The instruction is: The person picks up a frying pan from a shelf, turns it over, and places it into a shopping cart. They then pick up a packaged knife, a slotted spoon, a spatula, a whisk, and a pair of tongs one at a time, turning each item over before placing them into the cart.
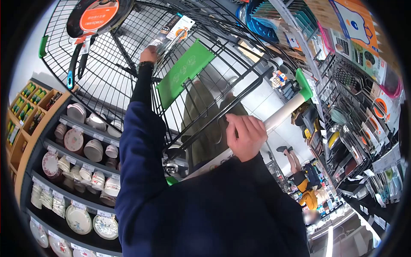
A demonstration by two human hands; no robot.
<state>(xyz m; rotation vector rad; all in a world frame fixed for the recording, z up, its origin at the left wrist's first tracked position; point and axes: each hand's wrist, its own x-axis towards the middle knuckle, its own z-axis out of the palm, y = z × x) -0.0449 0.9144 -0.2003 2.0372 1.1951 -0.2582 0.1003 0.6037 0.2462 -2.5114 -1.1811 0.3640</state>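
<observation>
My left hand (149,54) reaches down into the wire shopping cart (102,55), its fingers closed on a clear-fronted package (160,40). A white and orange card package with a shiny metal utensil (179,33) lies right beside it, overlapping it in this view. My right hand (246,135) is closed over the pale cart handle (284,112), knuckles up. Between the hands is the cart's green plastic seat panel (185,73). A dark frying pan (73,21) with an orange label (99,16) lies at the far left of the cart, its handle pointing towards me.
Shelves of bowls and plates (78,219) stand close on the left, beside a wooden rack (26,118). Hanging kitchen tools (342,124) line the right side. Behind on the right stands a person in a yellow top (307,199). Pale floor tiles (267,103) show beneath the cart.
</observation>
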